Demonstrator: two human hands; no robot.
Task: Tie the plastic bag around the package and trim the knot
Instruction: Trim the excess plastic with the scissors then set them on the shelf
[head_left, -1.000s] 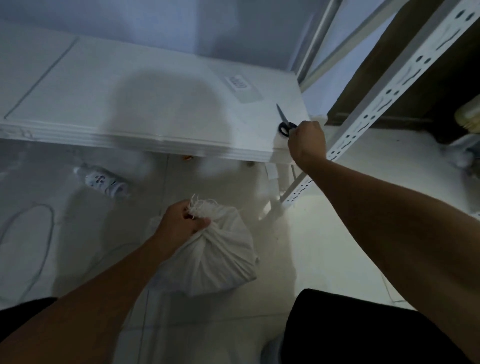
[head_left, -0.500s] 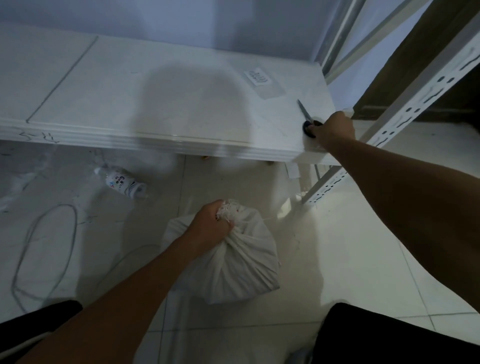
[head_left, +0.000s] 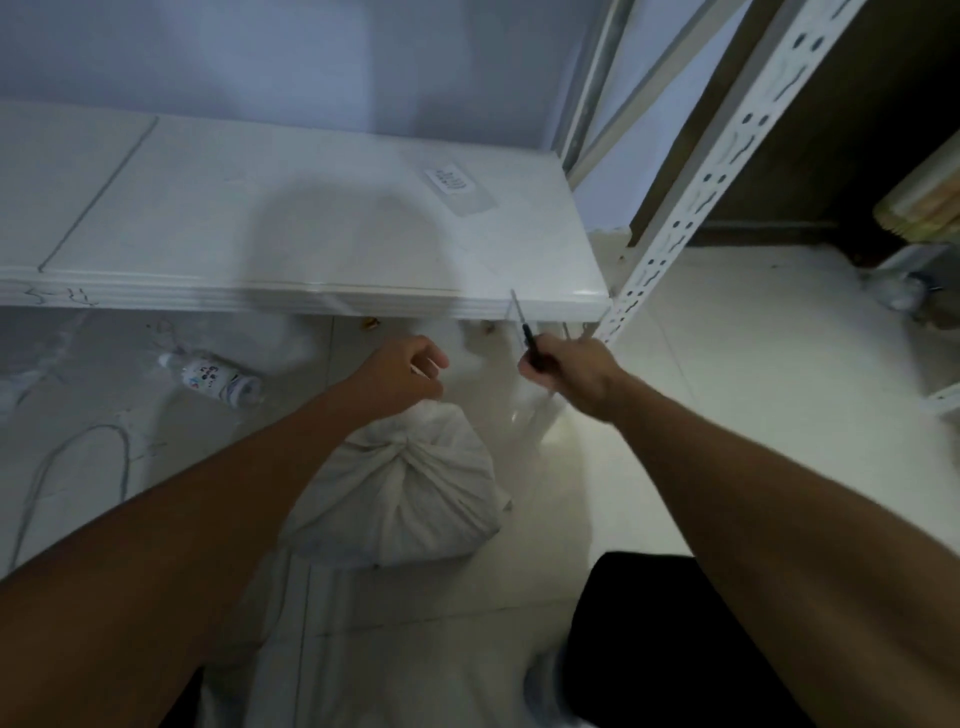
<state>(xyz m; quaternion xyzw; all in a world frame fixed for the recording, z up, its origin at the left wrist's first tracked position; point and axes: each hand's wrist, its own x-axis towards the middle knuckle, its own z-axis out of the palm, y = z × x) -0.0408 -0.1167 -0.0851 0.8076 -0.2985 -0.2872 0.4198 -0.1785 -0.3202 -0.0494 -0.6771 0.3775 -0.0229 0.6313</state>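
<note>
The white plastic bag (head_left: 415, 499), wrapped around the package, sits on the floor with its knot on top. My left hand (head_left: 400, 376) is just above the knot, its fingers curled around the loose bag ends that rise from it. To the right of it, at about the same height, my right hand (head_left: 571, 374) grips the black handles of the scissors (head_left: 522, 325). Their blades point up and away, in front of the white slab's edge. The scissors do not touch the bag.
A low white slab (head_left: 311, 244) lies across the floor beyond the bag. A small bottle (head_left: 218, 379) lies on the tiles at the left, next to a loose cable (head_left: 122, 457). A perforated white rack post (head_left: 691, 208) stands at the right. My dark-clothed knee (head_left: 649, 634) is at the bottom right.
My right hand has lifted the scissors off the slab's corner and brought them down and left toward the bag. My left hand has pulled the bag ends up above the knot.
</note>
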